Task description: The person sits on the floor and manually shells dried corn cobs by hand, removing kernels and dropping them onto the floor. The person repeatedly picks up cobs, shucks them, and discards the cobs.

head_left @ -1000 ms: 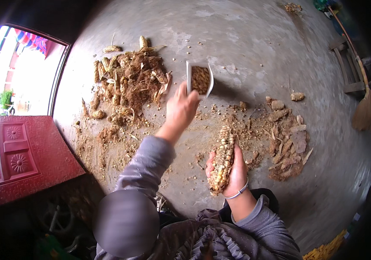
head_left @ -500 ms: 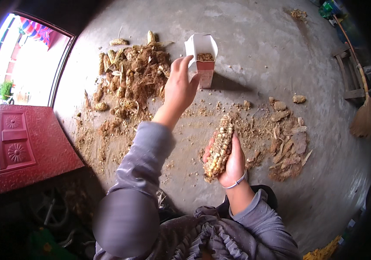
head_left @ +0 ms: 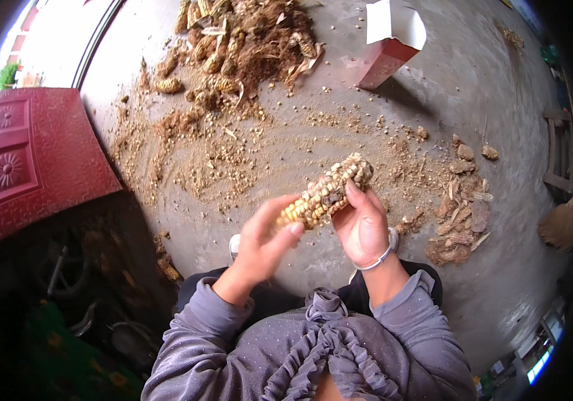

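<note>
A dried corn cob (head_left: pixel 326 192) lies aslant between my hands, above the floor in front of me. Pale and yellow kernels cover much of it, with a dark patch near the middle. My right hand (head_left: pixel 360 230) grips its far end from beneath, thumb pressed along the side. Around the near, yellower end, my left hand (head_left: pixel 263 237) is closed with its thumb on top; its fingertips are partly hidden behind the cob. Farther off stands a tall red and white carton (head_left: pixel 387 63), open at the top, its contents out of sight.
Several cobs lie among brown husk (head_left: pixel 266 47) at the far left. Loose kernels (head_left: pixel 213 167) are strewn across the concrete floor. Bare cobs and scraps (head_left: pixel 460 220) form a pile at right, near a broom (head_left: pixel 558 226) and a wooden frame (head_left: pixel 557 154). A red door (head_left: pixel 32 160) stands at left.
My left hand has come back from beside the carton to the cob. The cob has tilted over toward the left hand. My view has shifted, so the carton sits higher in it.
</note>
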